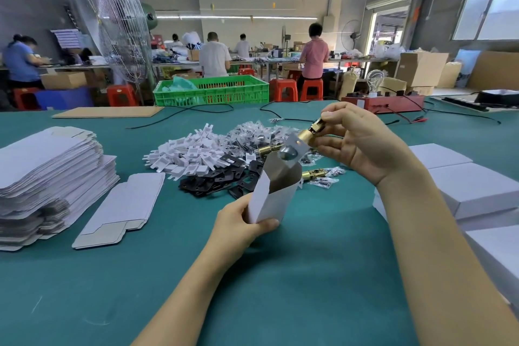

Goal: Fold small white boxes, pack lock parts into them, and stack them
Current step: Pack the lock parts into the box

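My left hand (243, 226) grips a small white box (273, 194) near its bottom, held tilted with its open top toward the far right. My right hand (356, 140) pinches a brass lock latch (304, 136) by its far end, with the silver faceplate end at the box's mouth. Behind the box lie piles of white plastic pieces (191, 152), black metal plates (216, 180) and small bagged parts (252, 132). Another brass latch (314, 174) lies on the green table (309, 275).
A tall stack of flat unfolded boxes (47, 177) sits at the left, with a few flat blanks (126, 205) beside it. Closed white boxes (471, 191) are stacked at the right. Cables and a red test fixture (384, 102) lie at the far edge.
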Demonstrator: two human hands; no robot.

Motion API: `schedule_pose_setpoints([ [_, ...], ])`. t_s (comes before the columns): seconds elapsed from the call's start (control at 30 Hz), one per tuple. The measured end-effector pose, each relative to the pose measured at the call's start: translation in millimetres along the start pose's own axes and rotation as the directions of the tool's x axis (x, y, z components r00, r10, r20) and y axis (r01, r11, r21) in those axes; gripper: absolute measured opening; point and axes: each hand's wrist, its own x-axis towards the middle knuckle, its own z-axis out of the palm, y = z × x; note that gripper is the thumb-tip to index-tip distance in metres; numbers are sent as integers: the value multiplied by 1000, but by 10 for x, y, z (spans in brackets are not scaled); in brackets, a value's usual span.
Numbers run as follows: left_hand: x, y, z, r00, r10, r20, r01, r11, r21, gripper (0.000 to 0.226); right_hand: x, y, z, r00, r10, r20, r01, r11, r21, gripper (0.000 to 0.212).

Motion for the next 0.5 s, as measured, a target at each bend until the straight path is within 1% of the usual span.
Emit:
schedule_pose_setpoints([
  [0.13, 7, -9, 2, 1000, -1, -6, 1, 1000, 7, 40, -13, 10, -21, 1000, -11, 23, 14, 989, -144, 10],
  [0.23, 7, -13, 9, 1000, -7, -18, 7, 1000, 14, 38, -17, 19, -7, 999, -32, 1, 31, 958, -284, 14],
  [0.3, 2, -10, 12, 1000, -10, -28, 10, 1000, 23, 38, -13, 9, 29, 997, -76, 12, 74, 922, -381, 16],
  [0.37, -5, -3, 20, 999, -6, -35, 7, 1000, 27, 37, -5, 19, 92, 987, -153, 55, 159, 833, -529, 17],
  [0.43, -16, 13, 25, 999, 2, -41, -1, 1000, 29, 37, 4, 60, 180, 963, -243, 116, 253, 670, -698, 17],
  [0.5, -25, 24, 25, 999, 9, -44, -8, 999, 32, 38, 12, 114, 276, 938, -306, 164, 308, 512, -802, 15],
])
